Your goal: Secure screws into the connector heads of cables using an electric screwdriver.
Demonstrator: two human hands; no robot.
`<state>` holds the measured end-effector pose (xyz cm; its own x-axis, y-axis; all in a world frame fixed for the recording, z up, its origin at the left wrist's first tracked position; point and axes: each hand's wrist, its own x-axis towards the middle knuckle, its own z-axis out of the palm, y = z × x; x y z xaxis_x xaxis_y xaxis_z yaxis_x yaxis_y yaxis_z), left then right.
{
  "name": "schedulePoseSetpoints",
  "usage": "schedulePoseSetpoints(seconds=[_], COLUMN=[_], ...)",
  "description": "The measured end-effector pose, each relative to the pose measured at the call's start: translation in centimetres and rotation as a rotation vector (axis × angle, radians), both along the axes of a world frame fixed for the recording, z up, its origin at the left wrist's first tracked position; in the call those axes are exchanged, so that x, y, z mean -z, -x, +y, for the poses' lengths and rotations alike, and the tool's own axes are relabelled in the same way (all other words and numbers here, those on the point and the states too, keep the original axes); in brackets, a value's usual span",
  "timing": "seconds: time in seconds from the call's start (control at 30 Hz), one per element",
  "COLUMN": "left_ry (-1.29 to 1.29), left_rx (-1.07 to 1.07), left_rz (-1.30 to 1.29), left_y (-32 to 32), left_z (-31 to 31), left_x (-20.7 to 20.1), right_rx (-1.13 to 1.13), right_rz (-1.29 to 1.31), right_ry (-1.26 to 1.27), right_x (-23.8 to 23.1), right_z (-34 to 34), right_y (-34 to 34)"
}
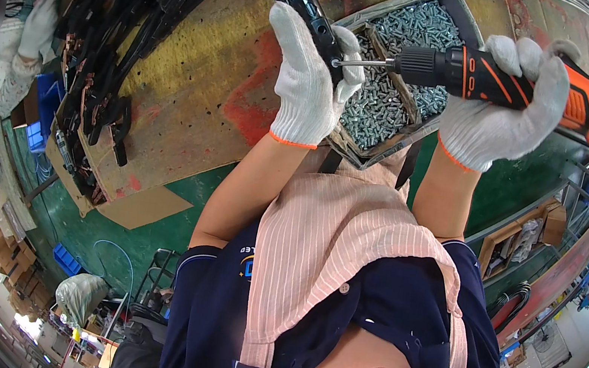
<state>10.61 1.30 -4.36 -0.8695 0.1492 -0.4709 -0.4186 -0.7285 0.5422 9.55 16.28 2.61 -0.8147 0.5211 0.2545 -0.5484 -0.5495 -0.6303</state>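
My left hand (307,79), in a white knitted glove with an orange cuff, is closed round the end of a long black metal rail (302,6). In my right hand (507,113), gloved the same way, is an orange and black cordless screwdriver (588,106). Its thin metal bit (368,63) points left, and the tip meets a small silver screw (336,62) at the rail's end. Below the bit lies a divided cardboard box (463,11) full of small silver screws (373,108).
Many similar black rails (161,4) lie bundled at the left of the worn, paint-stained tabletop (202,86). Beyond them, at far left, another person's gloved hand (38,28) shows. A flat piece of cardboard (144,209) sticks out at the table's near edge. On the right stands a metal rack (564,217).
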Motion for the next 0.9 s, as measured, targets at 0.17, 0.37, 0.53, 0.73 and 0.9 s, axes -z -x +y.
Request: schedulePoseSetpoints(seconds=[0.17, 0.37, 0.53, 0.73, 0.9], left_ry=[0.052, 0.134, 0.112, 0.106, 0.073], left_rx=[-0.065, -0.07, -0.031, -0.064, -0.149], left_rz=[-0.123, -0.135, -0.136, -0.079, -0.254], left_y=[0.3, 0.1, -0.1, 0.0, 0.1], left_z=[0.9, 1.3, 1.0, 0.9, 1.0], left_x=[-0.4, -0.8, -0.7, -1.6, -1.7], right_rx=[0.058, 0.103, 0.041, -0.045, -0.11], right_rz=[0.005, -0.043, 0.057, 0.041, -0.17], right_ry=[-0.218, -0.324, -0.487, -0.792, -0.573], right_x=[-2.3, -2.7, -2.6, -3.2, -2.1], right_z=[-2.7, -3.6, -3.7, -3.7, -1.9], right_y=[-1.8, -2.5, -1.4, -0.9, -0.3])
